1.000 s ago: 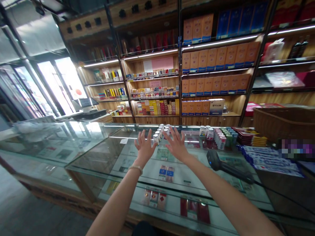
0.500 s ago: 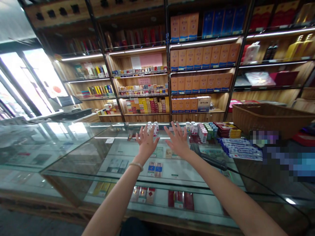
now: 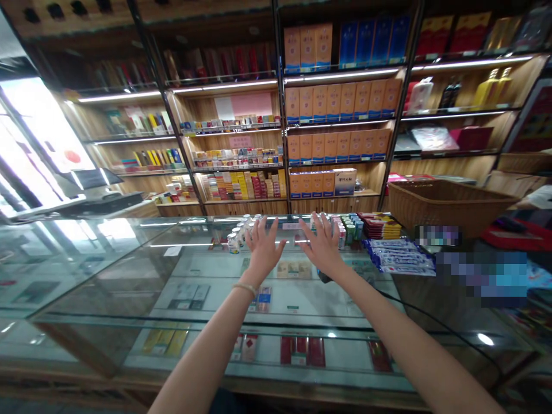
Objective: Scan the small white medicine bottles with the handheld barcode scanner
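Note:
Both my arms reach forward over the glass counter. My left hand is open with fingers spread and nothing in it; a band circles its wrist. Small white bottles stand just left of it, partly hidden by its fingers. My right hand is likewise open and empty, fingers apart. Behind and beside it are small bottles and rows of green cans. A dark handheld device shows partly beneath my right wrist, its black cable running right. I cannot tell whether either hand touches the glass.
Blue-and-white packets lie right of the cans, with a stack of red and yellow packs behind. A brown basket stands at the right. Flat packs show inside the case. Shelves with orange boxes line the back wall.
The view has turned slightly right, so shelves and counter goods sit further left. My hands remain spread and now cover more of the handheld device; more white bottles show beside my left hand.

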Tool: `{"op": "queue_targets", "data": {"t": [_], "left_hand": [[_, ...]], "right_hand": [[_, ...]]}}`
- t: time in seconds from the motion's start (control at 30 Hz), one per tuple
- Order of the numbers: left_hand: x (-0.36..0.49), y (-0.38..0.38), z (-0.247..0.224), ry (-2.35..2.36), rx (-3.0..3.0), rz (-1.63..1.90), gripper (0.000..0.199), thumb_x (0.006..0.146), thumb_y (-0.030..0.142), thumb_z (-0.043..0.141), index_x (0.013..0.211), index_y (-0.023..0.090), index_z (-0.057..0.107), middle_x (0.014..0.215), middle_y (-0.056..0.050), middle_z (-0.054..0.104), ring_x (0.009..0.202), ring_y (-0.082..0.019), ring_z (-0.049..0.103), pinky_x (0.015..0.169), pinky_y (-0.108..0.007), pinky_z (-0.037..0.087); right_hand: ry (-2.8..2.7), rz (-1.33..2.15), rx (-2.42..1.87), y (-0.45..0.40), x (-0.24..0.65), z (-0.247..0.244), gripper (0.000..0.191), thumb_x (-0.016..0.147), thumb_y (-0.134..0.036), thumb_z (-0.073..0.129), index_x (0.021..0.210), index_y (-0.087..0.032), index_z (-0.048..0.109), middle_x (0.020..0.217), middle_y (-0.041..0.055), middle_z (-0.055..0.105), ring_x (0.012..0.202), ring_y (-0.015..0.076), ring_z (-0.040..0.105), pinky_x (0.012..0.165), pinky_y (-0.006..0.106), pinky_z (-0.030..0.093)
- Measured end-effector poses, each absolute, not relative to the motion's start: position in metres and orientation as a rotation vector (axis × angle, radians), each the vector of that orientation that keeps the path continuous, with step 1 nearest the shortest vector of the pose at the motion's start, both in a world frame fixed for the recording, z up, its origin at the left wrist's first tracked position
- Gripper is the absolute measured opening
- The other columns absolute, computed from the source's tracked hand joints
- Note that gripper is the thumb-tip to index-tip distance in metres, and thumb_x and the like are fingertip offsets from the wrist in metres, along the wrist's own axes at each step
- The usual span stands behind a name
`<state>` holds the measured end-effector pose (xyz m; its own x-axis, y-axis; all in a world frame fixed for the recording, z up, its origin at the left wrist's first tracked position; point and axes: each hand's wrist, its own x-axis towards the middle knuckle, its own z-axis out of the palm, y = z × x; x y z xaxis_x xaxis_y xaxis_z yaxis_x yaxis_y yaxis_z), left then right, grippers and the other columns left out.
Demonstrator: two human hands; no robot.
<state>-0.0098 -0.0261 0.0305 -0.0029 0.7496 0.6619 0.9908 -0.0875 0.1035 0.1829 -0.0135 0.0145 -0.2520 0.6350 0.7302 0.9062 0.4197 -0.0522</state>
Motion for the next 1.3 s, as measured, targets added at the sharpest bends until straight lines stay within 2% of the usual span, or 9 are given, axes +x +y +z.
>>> {"op": "queue_targets", "data": {"t": [0.13, 0.37, 0.7, 1.0, 1.3], "left_hand": [[0.013, -0.017, 0.027, -1.788, -1.914, -0.833, 0.065, 0.094, 0.043, 0.060, 0.155, 0.028, 0.042, 0.164, -0.016, 0.033, 0.154, -0.037, 0.023, 0.122, -0.064, 0.018], [0.042, -0.005, 0.023, -1.761, -1.971, -0.855, 0.063, 0.095, 0.044, 0.057, 0.155, 0.029, 0.042, 0.164, -0.015, 0.032, 0.153, -0.036, 0.024, 0.122, -0.065, 0.019], [0.062, 0.011, 0.020, -1.744, -1.988, -0.889, 0.059, 0.095, 0.044, 0.056, 0.152, 0.028, 0.046, 0.163, -0.015, 0.034, 0.152, -0.035, 0.026, 0.122, -0.063, 0.019], [0.069, 0.025, 0.010, -1.774, -1.993, -0.851, 0.059, 0.095, 0.042, 0.057, 0.151, 0.028, 0.047, 0.163, -0.014, 0.035, 0.151, -0.035, 0.028, 0.122, -0.063, 0.021], [0.070, 0.052, 0.021, -1.775, -2.013, -0.874, 0.060, 0.093, 0.043, 0.060, 0.150, 0.026, 0.050, 0.162, -0.016, 0.037, 0.151, -0.036, 0.030, 0.122, -0.063, 0.022]], "right_hand": [[-1.941, -0.516, -1.359, -0.010, 0.207, 0.010, 0.063, 0.098, -0.047, 0.054, 0.157, -0.032, 0.038, 0.168, 0.0128, 0.028, 0.155, 0.0331, 0.017, 0.120, 0.060, 0.009], [-1.929, -0.486, -1.475, -0.005, 0.234, 0.003, 0.063, 0.099, -0.045, 0.051, 0.159, -0.034, 0.033, 0.169, 0.0116, 0.023, 0.155, 0.0332, 0.015, 0.120, 0.062, 0.009], [-1.870, -0.446, -1.529, 0.005, 0.245, 0.002, 0.060, 0.099, -0.044, 0.051, 0.156, -0.032, 0.039, 0.166, 0.0131, 0.031, 0.153, 0.0329, 0.020, 0.120, 0.062, 0.011], [-1.890, -0.454, -1.580, 0.015, 0.248, -0.015, 0.061, 0.099, -0.045, 0.051, 0.157, -0.033, 0.037, 0.168, 0.0117, 0.027, 0.153, 0.0336, 0.021, 0.119, 0.063, 0.015], [-1.941, -0.449, -1.629, 0.043, 0.256, 0.005, 0.062, 0.098, -0.047, 0.051, 0.157, -0.032, 0.038, 0.168, 0.0126, 0.027, 0.153, 0.0351, 0.021, 0.118, 0.066, 0.016]]}}
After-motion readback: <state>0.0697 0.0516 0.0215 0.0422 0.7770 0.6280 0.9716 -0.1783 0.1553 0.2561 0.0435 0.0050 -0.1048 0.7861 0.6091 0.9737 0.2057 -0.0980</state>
